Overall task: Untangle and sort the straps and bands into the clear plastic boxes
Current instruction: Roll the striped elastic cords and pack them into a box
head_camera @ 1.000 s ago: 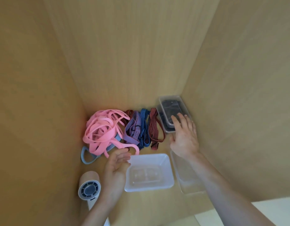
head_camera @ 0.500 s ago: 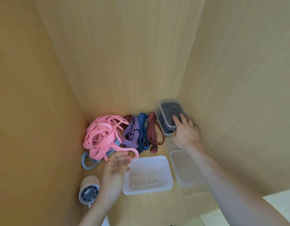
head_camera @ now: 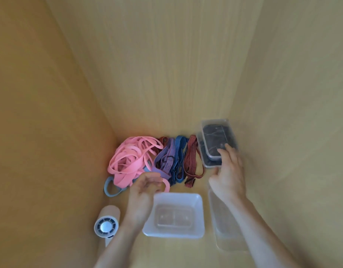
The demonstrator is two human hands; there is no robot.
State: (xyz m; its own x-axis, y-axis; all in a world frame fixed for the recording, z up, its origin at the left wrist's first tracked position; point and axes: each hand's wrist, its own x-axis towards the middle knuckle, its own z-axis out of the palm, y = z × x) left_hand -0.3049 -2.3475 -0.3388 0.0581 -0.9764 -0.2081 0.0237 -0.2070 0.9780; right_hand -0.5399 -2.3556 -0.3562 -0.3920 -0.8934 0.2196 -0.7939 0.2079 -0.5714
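1. Left hand [head_camera: 143,192] in from the near edge, fingers curled round the near end of the pink bands [head_camera: 128,161]: grasping it, blur and all.
2. Down at the near left, small white handheld fan [head_camera: 106,226], lying on the wooden floor [head_camera: 186,252], just left of the left wrist.
3. Just right of that wrist, wide clear box [head_camera: 178,197], open on top, shallow, resting flat.
4. Further right, narrow clear box [head_camera: 224,236], open too, partly hidden under the right forearm.
5. A little farther, right hand [head_camera: 228,176]: not clenched, fingers stretched out with fingertips [head_camera: 223,151] on the lid of the stacked boxes [head_camera: 213,138], thumb down by the near edge of the lower one.
6. Over on the left, blue-grey loop [head_camera: 109,189] poking out from under the pink tangle.
7. Pink bands heaped in a loose knot close to the left wall [head_camera: 50,132], one end trailing near, toward the wide clear box.
8. Just right of the pink: purple strap [head_camera: 166,157], blue strap [head_camera: 179,151], red striped strap [head_camera: 191,157], side by side and overlapping. Dark red strap [head_camera: 163,139] peeking out at the far end.
9. Far right corner: stacked boxes, two lidded clear ones, upper one askew on the lower, dark contents in both, too blurred to name.
10. Behind everything, plain wooden far wall [head_camera: 166,74].
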